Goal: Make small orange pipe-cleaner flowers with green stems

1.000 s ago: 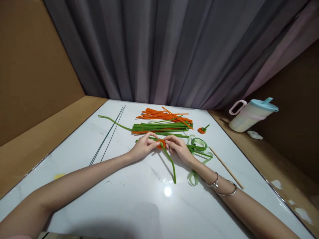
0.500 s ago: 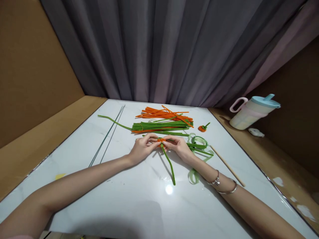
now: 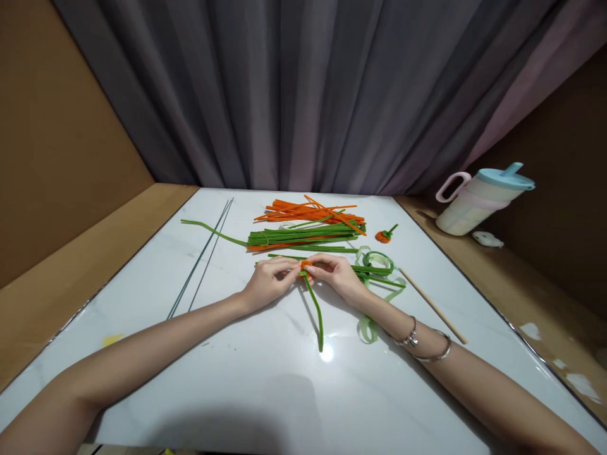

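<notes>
Both hands meet at mid-tabletop [image 3: 265, 385], fingertips pinched together on one small orange twist [image 3: 306, 264] of pipe cleaner. Left hand [image 3: 270, 281] is curled nearly closed, thumb and forefinger nipping the orange bit from its side. Right hand [image 3: 337, 275] is the same, fingers bunched tight on the other side; bracelets [image 3: 427, 344] on that wrist. Green stem [image 3: 315, 309] runs from the orange twist toward the person, lying on the white tabletop, curved. Behind the hands: bundle of green pipe cleaners [image 3: 303, 238], orange pipe cleaners [image 3: 308, 212] beyond that. Finished little orange piece [image 3: 383, 236] sits off to the right, apart. Green ribbon [image 3: 377, 268] loops just beside the right hand. Wooden stick [image 3: 434, 306] further right. Thin wires [image 3: 202, 256] on the left. Lidded jug [image 3: 478, 199] on the side ledge.
</notes>
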{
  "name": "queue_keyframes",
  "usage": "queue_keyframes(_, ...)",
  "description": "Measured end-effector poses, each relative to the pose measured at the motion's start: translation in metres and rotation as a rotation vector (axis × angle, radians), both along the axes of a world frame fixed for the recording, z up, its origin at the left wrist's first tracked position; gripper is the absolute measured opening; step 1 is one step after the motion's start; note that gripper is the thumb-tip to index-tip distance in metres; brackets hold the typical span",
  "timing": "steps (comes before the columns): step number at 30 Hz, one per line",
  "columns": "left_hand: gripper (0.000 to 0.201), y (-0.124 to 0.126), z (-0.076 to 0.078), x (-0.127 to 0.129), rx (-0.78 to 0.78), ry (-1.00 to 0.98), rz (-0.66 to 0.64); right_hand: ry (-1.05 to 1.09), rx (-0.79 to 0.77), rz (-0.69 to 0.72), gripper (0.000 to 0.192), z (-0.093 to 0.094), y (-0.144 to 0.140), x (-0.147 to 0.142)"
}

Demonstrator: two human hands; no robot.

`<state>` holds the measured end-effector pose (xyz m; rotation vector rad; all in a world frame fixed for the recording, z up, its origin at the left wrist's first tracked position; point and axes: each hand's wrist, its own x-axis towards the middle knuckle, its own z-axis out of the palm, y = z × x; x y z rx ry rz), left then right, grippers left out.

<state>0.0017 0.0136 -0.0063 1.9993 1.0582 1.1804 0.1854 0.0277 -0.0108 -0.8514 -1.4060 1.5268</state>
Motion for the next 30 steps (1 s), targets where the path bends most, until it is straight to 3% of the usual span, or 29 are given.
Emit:
queue_keyframes(6, 0.024, 0.003, -0.001, -0.001, -0.115, -0.026, 0.000, -0.003, -0.001, -0.023, 0.023, 0.001, 0.001, 0.000)
queue_keyframes(11, 0.025, 0.007, -0.004, -0.001, -0.214, -0.158, 0.033, -0.008, -0.016, -0.030, 0.024, 0.002, 0.000, 0.000)
queue_keyframes(18, 0.021, 0.008, -0.007, -0.001, -0.181, -0.188, 0.078, -0.009, -0.029, -0.036, 0.025, 0.002, -0.001, -0.001)
queue_keyframes(24, 0.030, 0.011, -0.001, -0.002, -0.354, -0.163, -0.039, -0.020, -0.018, -0.034, 0.025, 0.004, -0.001, -0.001)
queue_keyframes(30, 0.029, 0.005, 0.000, -0.003, -0.161, 0.047, -0.011, -0.026, -0.001, -0.014, 0.025, 0.004, -0.002, -0.001)
